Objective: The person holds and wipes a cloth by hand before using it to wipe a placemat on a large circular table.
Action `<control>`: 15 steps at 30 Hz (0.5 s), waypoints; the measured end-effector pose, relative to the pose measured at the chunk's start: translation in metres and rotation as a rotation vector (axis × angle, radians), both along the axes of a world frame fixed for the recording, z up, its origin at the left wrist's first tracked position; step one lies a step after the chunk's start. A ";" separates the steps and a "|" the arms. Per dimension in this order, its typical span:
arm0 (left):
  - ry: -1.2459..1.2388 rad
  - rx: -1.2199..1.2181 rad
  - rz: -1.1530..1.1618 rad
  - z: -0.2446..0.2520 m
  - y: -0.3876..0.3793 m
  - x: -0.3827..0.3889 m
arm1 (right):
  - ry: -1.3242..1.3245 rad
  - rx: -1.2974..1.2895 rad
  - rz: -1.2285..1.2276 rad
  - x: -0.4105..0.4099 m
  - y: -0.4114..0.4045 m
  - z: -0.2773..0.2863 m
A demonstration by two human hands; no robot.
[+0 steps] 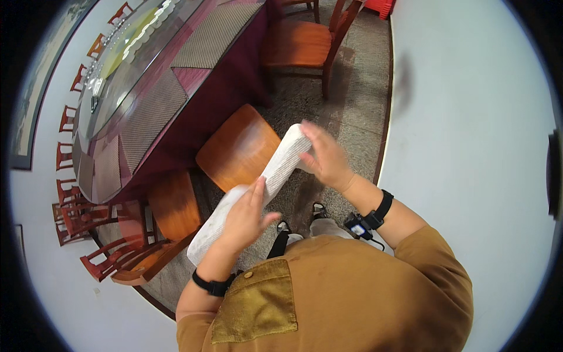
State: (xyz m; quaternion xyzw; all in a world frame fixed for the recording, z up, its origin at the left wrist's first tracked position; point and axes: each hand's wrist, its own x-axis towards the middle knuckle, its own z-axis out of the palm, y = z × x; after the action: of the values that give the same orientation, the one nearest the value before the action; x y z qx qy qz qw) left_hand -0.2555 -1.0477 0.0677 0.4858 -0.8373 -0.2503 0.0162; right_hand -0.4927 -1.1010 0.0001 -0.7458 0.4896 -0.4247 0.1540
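A white ribbed cloth [283, 165], folded or rolled into a long band, lies slantwise between my hands over a wooden chair seat [239, 147]. My left hand [244, 215] rests on the cloth near its middle, palm down, with the thumb held apart; whether it grips the cloth cannot be told. At the upper right end, my right hand [323, 154] touches the cloth with its fingertips, the thumb spread from them and slightly blurred. The cloth's lower end hangs out past my left wrist.
A large round table [228, 83] with a purple cloth, glass top and woven placemats [154, 119] stands at the left. Wooden chairs surround it, one [299, 44] ahead and another [173, 207] at lower left. A white wall [462, 132] runs along the right.
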 end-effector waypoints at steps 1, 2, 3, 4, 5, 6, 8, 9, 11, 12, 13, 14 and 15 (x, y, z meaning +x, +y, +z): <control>-0.010 -0.167 0.025 -0.008 0.000 -0.007 | -0.083 0.096 0.014 0.001 0.002 -0.003; -0.051 -0.074 0.080 -0.011 -0.003 -0.011 | -0.166 0.193 0.029 0.004 0.003 -0.004; -0.091 0.011 0.135 -0.010 -0.012 -0.018 | -0.248 0.283 0.045 0.007 0.002 -0.006; -0.071 0.009 0.113 -0.011 -0.021 -0.027 | -0.377 0.383 0.069 0.008 -0.007 -0.013; -0.052 0.006 0.092 -0.014 -0.031 -0.036 | -0.621 0.582 0.220 0.006 -0.017 -0.018; -0.031 0.002 0.071 -0.017 -0.042 -0.046 | -0.862 0.781 0.373 0.004 -0.029 -0.022; 0.031 0.076 0.103 -0.017 -0.061 -0.073 | -1.132 1.036 0.548 0.002 -0.044 -0.040; 0.063 0.115 0.121 -0.018 -0.068 -0.080 | -1.162 1.109 0.512 0.004 -0.048 -0.053; 0.112 0.082 0.114 -0.022 -0.082 -0.087 | -1.218 1.246 0.434 0.009 -0.055 -0.075; 0.140 0.071 0.099 -0.026 -0.085 -0.092 | -1.286 1.305 0.380 0.006 -0.061 -0.092; 0.153 0.073 0.059 -0.029 -0.084 -0.092 | -1.238 1.335 0.359 0.005 -0.061 -0.097; 0.165 0.075 0.019 -0.031 -0.084 -0.087 | -1.190 1.364 0.337 0.003 -0.060 -0.101; 0.172 0.074 -0.017 -0.030 -0.083 -0.080 | -1.143 1.393 0.323 0.004 -0.061 -0.102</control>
State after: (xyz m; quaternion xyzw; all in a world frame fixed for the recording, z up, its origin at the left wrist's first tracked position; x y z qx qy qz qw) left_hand -0.3355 -1.1306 0.0373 0.4559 -0.8271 -0.3217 0.0680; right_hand -0.4888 -1.1618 -0.1015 -0.2202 0.3739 -0.3112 0.8455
